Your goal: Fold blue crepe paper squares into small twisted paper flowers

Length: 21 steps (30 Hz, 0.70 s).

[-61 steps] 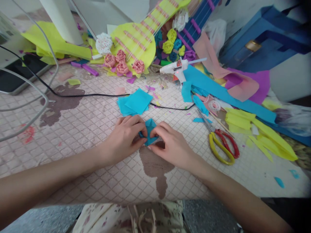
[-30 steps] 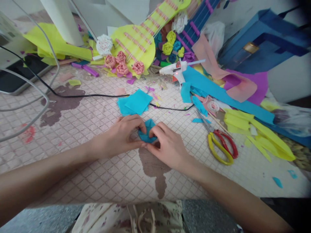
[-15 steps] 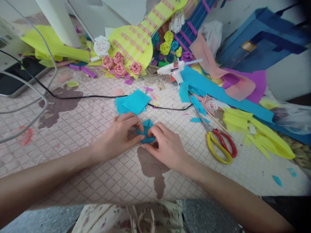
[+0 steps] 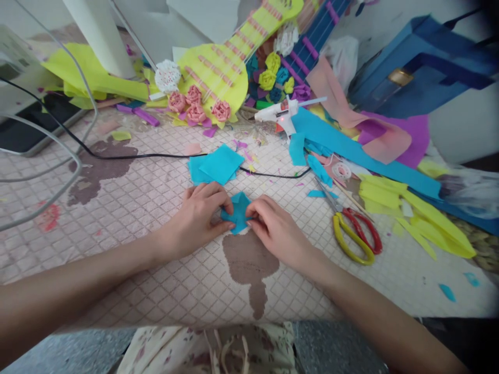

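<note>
While both hands work close together, the fingers of the right hand [image 4: 279, 228] have just drawn out towards the right edge of the small blue paper [image 4: 241, 209], so more of its face and its creases show between the fingertips. That leaves it looking held out at its two sides, fairly flat, rather than covered. It is on the near side of the stack of blue sheets [image 4: 224, 162], just beside it, low over the patterned counter [image 4: 156, 291].

The left hand [image 4: 199, 212] has a nearly closed grip, with thumb and forefinger pinched on the paper's left side; the right hand's grip is about as narrow, thumb and forefinger at the opposite edge. Beyond the stack lie the yellow paper guitar [image 4: 237, 93] and its pink roses [image 4: 196, 111]; the white glue gun [image 4: 273, 112] is beyond it to the right, and the scissors [image 4: 339, 209] are to its right, on the nearer side.

The left fingers hide one side of the paper, and I can't make out its underside or how many layers are folded. The black cord [image 4: 156, 155] disappears behind or beneath the stack, and the guitar's neck is cut off at the top.
</note>
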Each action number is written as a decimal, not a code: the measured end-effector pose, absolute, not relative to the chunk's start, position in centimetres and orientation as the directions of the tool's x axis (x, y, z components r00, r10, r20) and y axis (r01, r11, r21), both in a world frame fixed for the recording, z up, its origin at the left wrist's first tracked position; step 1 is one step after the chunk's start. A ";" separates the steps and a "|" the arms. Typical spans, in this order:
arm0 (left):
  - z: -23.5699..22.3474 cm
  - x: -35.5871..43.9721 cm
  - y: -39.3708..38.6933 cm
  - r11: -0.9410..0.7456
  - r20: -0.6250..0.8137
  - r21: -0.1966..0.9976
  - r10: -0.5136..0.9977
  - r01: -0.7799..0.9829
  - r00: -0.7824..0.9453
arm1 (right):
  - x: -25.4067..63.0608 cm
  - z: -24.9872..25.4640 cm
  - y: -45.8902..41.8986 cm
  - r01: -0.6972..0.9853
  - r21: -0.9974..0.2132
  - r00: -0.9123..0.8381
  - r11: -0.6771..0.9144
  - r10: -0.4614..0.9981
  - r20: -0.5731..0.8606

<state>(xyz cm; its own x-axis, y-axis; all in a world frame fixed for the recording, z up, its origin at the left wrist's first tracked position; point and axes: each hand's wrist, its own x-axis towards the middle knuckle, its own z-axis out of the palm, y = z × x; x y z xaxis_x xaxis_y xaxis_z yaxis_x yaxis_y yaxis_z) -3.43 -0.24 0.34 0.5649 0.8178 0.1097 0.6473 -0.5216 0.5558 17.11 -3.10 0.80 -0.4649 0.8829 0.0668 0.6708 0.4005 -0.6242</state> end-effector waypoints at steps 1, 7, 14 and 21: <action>0.3 -3.5 -0.2 -0.521 0.110 0.563 0.817 0.642 0.566 | 17.2 0.9 -3.1 0.667 -0.631 -0.463 0.397 0.884 0.066; 0.4 -4.5 0.4 -0.540 0.097 0.652 0.756 0.533 0.647 | 17.4 1.5 -3.0 0.659 -0.661 -0.478 0.359 0.878 0.000; 1.0 -5.1 1.0 -0.551 0.057 0.689 0.689 0.471 0.723 | 18.2 1.9 -2.6 0.571 -0.736 -0.575 0.365 0.817 -0.041; 1.4 -5.3 1.3 -0.577 0.024 0.662 0.655 0.479 0.755 | 18.3 1.7 -2.5 0.576 -0.712 -0.596 0.401 0.802 -0.030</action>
